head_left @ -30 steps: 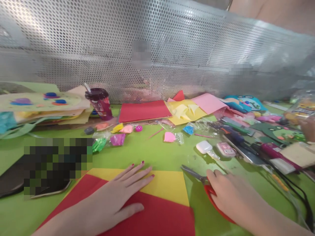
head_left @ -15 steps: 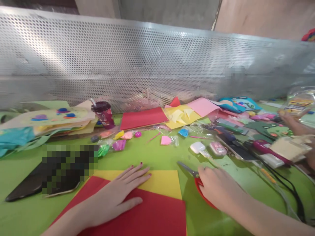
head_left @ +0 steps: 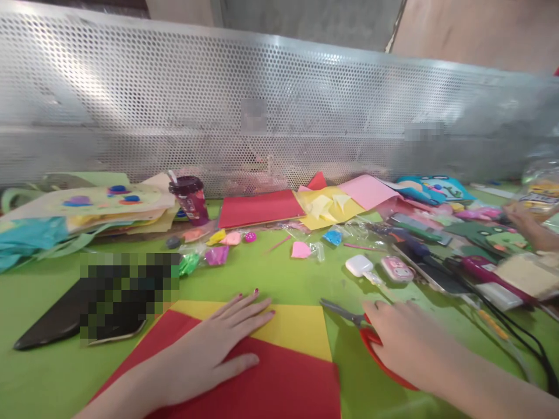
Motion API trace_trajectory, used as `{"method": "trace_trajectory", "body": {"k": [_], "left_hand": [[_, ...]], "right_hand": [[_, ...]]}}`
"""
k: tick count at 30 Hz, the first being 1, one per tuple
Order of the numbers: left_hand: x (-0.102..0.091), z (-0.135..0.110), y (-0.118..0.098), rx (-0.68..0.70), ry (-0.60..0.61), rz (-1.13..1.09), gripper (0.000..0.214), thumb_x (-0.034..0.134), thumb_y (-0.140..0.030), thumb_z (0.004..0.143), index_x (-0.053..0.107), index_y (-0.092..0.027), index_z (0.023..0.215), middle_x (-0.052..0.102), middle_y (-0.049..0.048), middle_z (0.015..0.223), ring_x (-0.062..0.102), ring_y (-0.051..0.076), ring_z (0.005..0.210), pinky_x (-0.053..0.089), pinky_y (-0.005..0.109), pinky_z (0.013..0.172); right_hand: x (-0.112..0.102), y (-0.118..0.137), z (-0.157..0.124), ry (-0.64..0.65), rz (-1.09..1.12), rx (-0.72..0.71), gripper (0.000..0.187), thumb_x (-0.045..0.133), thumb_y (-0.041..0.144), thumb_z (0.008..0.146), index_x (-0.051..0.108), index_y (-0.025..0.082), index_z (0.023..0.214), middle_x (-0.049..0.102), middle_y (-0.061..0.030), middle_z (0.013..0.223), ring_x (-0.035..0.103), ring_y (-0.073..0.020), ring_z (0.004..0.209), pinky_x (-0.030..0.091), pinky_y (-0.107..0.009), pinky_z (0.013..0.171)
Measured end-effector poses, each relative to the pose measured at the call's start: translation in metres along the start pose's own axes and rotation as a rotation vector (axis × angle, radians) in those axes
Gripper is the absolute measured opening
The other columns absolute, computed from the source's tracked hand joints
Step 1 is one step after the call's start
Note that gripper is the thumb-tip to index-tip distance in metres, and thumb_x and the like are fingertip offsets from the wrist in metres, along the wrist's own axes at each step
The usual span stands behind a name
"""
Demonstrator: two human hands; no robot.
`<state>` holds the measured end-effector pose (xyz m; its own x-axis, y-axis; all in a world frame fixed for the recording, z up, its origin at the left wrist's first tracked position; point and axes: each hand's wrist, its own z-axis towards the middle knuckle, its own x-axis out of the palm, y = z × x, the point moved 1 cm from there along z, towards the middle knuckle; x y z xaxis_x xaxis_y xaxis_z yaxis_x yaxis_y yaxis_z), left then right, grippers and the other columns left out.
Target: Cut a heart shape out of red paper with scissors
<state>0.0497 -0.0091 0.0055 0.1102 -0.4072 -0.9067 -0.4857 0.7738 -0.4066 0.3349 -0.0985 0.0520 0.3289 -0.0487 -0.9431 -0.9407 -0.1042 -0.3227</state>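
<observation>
On layered paper (head_left: 290,372), left fingers (head_left: 255,322) still spread; right fingers (head_left: 374,311) still curled round scissors (head_left: 358,319).

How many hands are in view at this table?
3: the left hand flat on the red and yellow paper, the right hand holding scissors, and another person's hand near the picture's right edge. Another may be hidden there.
</observation>
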Motion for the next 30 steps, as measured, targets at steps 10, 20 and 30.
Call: {"method": "trace_trajectory", "body": {"k": [10,20,30], "left_hand": [[0.002,0.0,0.005,0.024,-0.045,0.019,0.057,0.042,-0.041,0.092,0.016,-0.038,0.142,0.021,-0.0033,0.149,0.016,0.025,0.136,0.024,0.047,0.109],[0.01,0.005,0.012,0.113,-0.106,0.091,0.065,0.047,-0.041,0.088,0.013,-0.037,0.143,0.024,-0.0041,0.146,0.027,0.026,0.132,0.029,0.043,0.107],[0.027,0.005,0.027,0.187,-0.185,0.134,0.072,0.05,-0.041,0.086,0.009,-0.035,0.143,0.025,-0.0034,0.146,0.033,0.029,0.13,0.031,0.043,0.106]], "right_hand": [[0.017,-0.002,0.003,-0.012,-0.062,-0.024,0.016,0.045,0.007,0.071,0.056,0.018,0.072,0.064,-0.0048,0.058,0.062,-0.0251,0.048,0.009,-0.03,0.044],[0.025,-0.008,0.006,-0.206,-0.119,-0.151,0.023,0.044,0.001,0.059,0.057,0.018,0.066,0.059,-0.0046,0.049,0.055,-0.0218,0.036,0.019,-0.031,0.039],[0.019,-0.004,0.009,-0.321,-0.207,-0.23,0.024,0.042,0.001,0.053,0.055,0.019,0.06,0.054,-0.0046,0.042,0.041,-0.0172,0.024,0.015,-0.031,0.035]]}}
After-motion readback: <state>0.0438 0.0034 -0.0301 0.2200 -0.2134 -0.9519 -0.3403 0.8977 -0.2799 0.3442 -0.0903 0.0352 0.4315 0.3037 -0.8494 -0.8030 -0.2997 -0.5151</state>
